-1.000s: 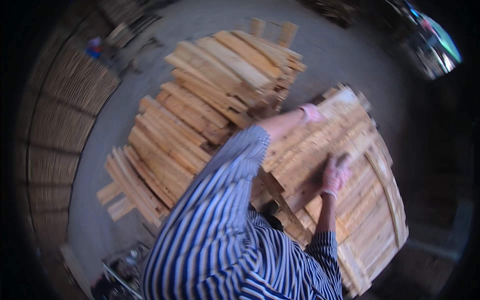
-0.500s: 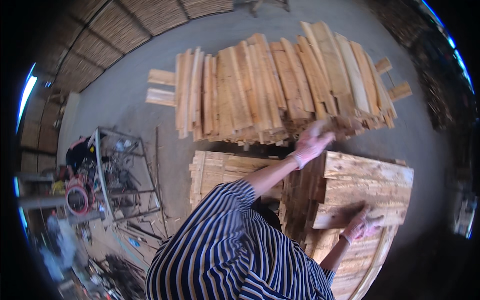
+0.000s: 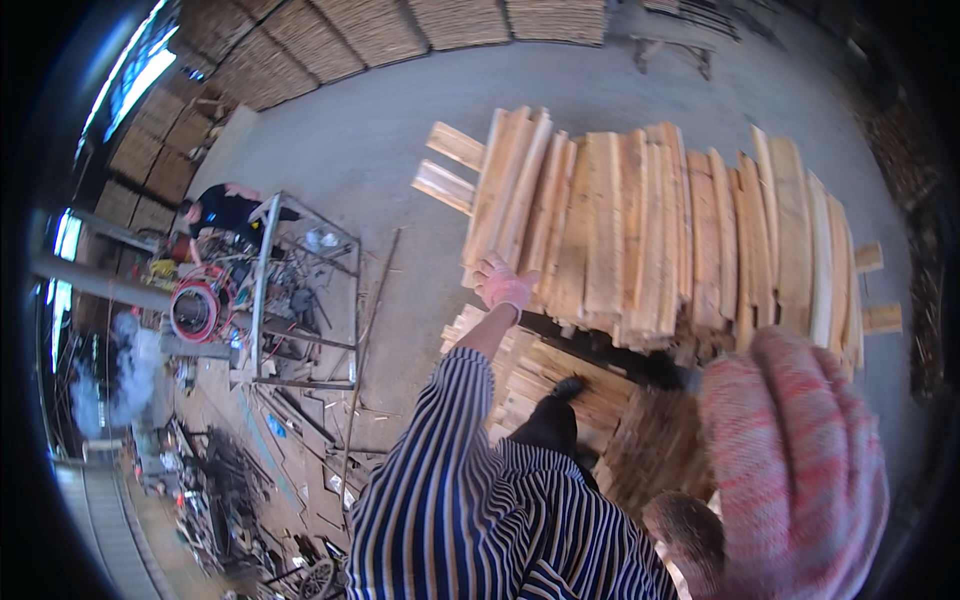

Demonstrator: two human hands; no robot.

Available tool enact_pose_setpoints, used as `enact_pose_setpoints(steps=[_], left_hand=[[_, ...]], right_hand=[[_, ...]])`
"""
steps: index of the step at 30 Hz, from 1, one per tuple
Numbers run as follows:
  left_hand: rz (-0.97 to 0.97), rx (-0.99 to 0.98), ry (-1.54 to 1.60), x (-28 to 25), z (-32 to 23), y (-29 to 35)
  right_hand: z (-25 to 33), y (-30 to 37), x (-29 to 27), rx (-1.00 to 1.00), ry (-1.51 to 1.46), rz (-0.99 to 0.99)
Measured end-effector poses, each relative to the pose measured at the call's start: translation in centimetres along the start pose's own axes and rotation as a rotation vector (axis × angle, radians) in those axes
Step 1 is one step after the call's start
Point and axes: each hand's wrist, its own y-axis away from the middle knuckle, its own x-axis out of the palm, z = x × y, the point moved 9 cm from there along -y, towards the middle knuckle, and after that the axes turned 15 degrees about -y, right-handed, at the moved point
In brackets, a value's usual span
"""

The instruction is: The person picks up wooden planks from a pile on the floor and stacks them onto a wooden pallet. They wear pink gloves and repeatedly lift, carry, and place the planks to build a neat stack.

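Left hand (image 3: 503,283), pink glove, fingers fanned out at near-left corner of plank pile (image 3: 610,220), centre to right of frame. Looks like touching plank ends, can't tell if any grip there. Right hand (image 3: 790,460) huge in lower right, right up by camera: fingers side by side, thumb apart, pretty much open. More stacked boards (image 3: 650,440) below pile, lower middle. Co-worker (image 3: 225,212) bending by metal frame (image 3: 262,290), left side. Wooden trestle (image 3: 672,48), upper right.
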Motion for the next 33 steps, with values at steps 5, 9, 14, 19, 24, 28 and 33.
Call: enact_pose_setpoints(steps=[5, 9, 14, 19, 24, 28, 33], left_hand=[[0.034, -0.066, -0.128, -1.5, 0.4, -5.0], [0.1, -0.075, -0.196, -1.0, -0.1, -6.7], [0.09, -0.042, -0.112, -0.7, 0.0, -7.8], [0.142, 0.085, -0.07, -0.7, 0.2, -8.6], [0.196, 0.041, -0.069, -1.1, 1.3, -9.9], [0.25, 0.093, -0.093, -0.7, 1.7, -11.5], [0.275, 0.192, -0.124, 0.0, 2.2, -12.8]], right_hand=[[-0.7, -5.8, 1.2, -0.216, -0.129, -0.092], [-2.3, -9.6, 2.7, -0.293, -0.219, -0.117], [-4.1, -12.7, 4.4, -0.33, -0.306, -0.125], [-6.1, -14.1, 5.4, -0.309, -0.371, -0.121], [-9.4, -12.4, 9.6, -0.048, -0.472, -0.04], [-14.9, -8.5, 16.6, 0.354, -0.457, 0.013], [-19.0, -2.9, 23.3, 0.724, -0.669, 0.013]])
